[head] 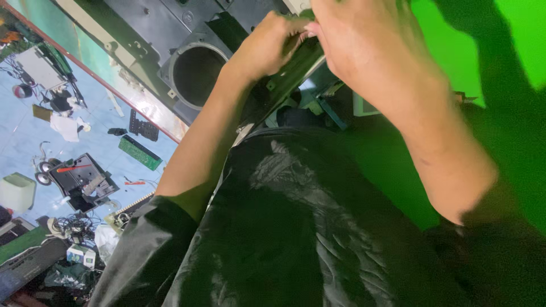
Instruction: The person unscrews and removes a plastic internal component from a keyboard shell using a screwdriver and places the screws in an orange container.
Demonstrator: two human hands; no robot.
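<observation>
My left hand [267, 48] grips the upper end of a long dark green strip-like part [293, 74], fingers curled around it. My right hand [364, 42] closes over the same part from the right, its fingers meeting those of the left near the top edge. Below the hands the part slants down toward my black shiny shirt [284, 227]. A dark grey machine housing [165, 34] with a large round opening [196, 74] lies just left of my left hand. What the fingertips pinch is hidden.
A green surface [455, 51] fills the right side. Small teal and white parts [327, 105] lie under my hands. On the blue floor at left are a green circuit board [139, 152], a dismantled grey device [82, 179], a white box [17, 192], cables and scattered parts.
</observation>
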